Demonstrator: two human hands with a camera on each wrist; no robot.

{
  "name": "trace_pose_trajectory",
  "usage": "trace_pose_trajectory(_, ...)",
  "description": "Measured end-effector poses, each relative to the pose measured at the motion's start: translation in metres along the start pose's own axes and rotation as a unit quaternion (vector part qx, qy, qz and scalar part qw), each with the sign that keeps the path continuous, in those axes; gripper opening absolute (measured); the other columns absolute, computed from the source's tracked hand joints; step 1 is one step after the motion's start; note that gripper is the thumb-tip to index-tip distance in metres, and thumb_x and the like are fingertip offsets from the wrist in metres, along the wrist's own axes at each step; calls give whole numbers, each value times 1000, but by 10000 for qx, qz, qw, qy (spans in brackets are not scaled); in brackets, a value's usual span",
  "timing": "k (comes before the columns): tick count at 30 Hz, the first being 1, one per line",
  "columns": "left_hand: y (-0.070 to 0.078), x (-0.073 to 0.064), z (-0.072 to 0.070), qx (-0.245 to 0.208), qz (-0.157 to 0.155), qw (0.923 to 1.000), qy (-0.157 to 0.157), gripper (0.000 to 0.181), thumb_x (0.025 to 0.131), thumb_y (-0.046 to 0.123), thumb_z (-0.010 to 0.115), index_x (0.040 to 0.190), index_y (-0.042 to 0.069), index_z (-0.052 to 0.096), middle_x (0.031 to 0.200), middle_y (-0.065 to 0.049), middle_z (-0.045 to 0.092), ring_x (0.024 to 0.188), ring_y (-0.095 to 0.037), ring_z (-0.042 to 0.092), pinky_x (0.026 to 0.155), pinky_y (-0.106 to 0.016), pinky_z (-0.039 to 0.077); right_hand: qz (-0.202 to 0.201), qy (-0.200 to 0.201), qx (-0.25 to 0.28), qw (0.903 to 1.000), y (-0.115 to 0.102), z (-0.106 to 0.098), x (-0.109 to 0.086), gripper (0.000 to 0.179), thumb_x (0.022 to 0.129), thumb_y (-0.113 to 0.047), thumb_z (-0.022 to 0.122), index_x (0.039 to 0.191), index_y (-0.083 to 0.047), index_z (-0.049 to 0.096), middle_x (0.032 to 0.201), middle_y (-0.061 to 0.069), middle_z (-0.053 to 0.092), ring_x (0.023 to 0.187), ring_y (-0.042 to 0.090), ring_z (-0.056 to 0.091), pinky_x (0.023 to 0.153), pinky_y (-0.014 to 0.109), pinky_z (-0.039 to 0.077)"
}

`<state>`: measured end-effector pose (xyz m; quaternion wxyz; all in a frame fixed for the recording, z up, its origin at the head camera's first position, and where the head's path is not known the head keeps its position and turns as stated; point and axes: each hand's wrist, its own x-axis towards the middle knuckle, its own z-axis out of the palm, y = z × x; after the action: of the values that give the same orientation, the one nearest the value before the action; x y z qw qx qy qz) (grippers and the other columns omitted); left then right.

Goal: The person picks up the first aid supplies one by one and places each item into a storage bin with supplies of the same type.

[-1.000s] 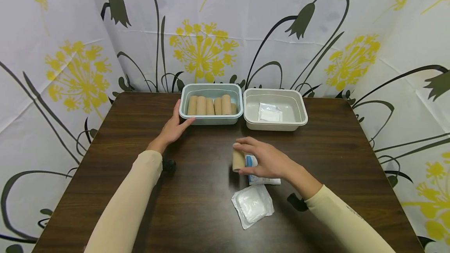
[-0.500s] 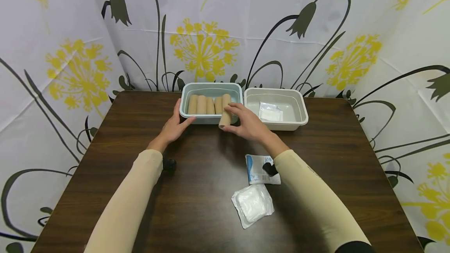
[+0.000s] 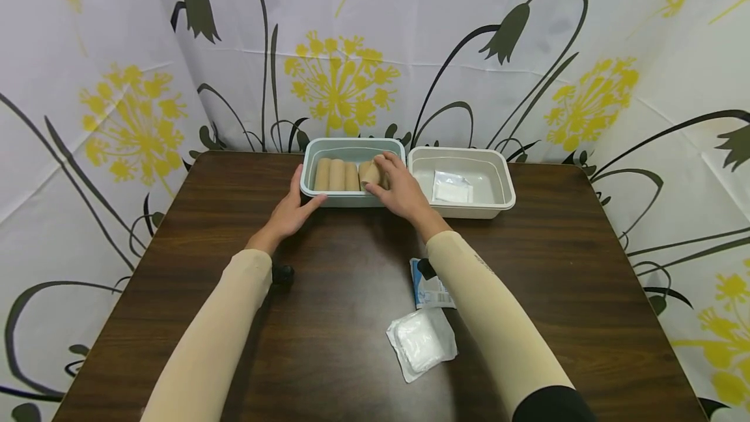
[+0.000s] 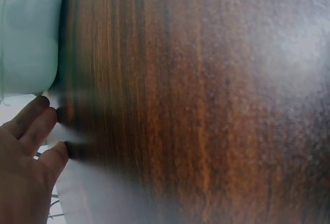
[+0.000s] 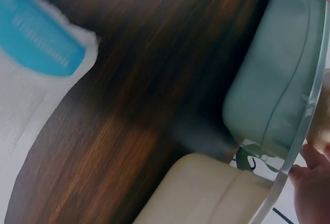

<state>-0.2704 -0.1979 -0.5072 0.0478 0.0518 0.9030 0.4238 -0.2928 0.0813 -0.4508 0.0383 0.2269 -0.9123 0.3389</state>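
In the head view my right hand [image 3: 404, 191] grips a brown cardboard tube [image 3: 370, 175] inside the pale blue plastic tub [image 3: 351, 199]. The tube lies tilted, above or against others; their contact is partly hidden by my fingers. Several more cardboard tubes [image 3: 336, 175] stand in a row to its left. At the tub's left front corner rests my left hand [image 3: 290, 210], its fingers extended along the side and thumb at the front rim. The left wrist view shows those fingers [image 4: 38, 126] beside the tub wall [image 4: 28, 43].
Right of the blue tub stands a cream tub [image 3: 463, 210] with a white packet [image 3: 452, 187] inside. On the dark wooden table [image 3: 328, 318] lie a blue-and-white packet [image 3: 430, 288], partly under my right forearm, and a clear-wrapped white pad [image 3: 420, 342]. A flowered curtain hangs behind.
My right hand has carried the cardboard tube from beside the blue-and-white packet up and left into the blue tub. My left hand has stayed at the tub's corner.
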Motion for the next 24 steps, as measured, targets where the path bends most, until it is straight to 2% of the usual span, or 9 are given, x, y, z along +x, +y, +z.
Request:
trace_pose_trajectory(7, 1, -2, 0, 14, -44, 10000, -7, 93, 94, 64, 50, 154, 40, -17, 161, -18, 17, 141, -44, 27, 109, -62, 21, 10, -395, -283, 9988, 0, 5, 0, 51, 97, -19, 61, 145, -8, 49, 155, 8, 36, 143, 23, 32, 116, 51, 13)
trace_pose_trajectory(17, 1, 0, -1, 3, -73, 10000, -26, 93, 93, 65, 50, 154, 40, -16, 161, -17, 15, 142, -43, 25, 109, -62, 20, -551, -386, -648, 9956, 5, -3, -18, 46, 96, -18, 63, 140, -6, 55, 150, 10, 44, 140, 25, 37, 116, 51, 11)
trace_pose_trajectory(22, 1, -1, 0, 15, -59, 10000, -39, 94, 93, 66, 49, 154, 40, -17, 162, -16, 14, 142, -43, 25, 109, -63, 20, -806, -511, -688, 9931, 3, -14, -36, 47, 95, -20, 65, 140, -8, 54, 151, 11, 42, 140, 24, 36, 117, 47, 10)
trace_pose_trajectory(24, 2, -1, 0, 13, -62, 10000, -41, 94, 93, 66, 50, 154, 40, -17, 162, -16, 13, 142, -43, 25, 109, -64, 20, -879, -613, -649, 9921, 2, -21, -47, 48, 96, -21, 65, 141, -9, 54, 152, 11, 40, 141, 25, 35, 117, 46, 12)
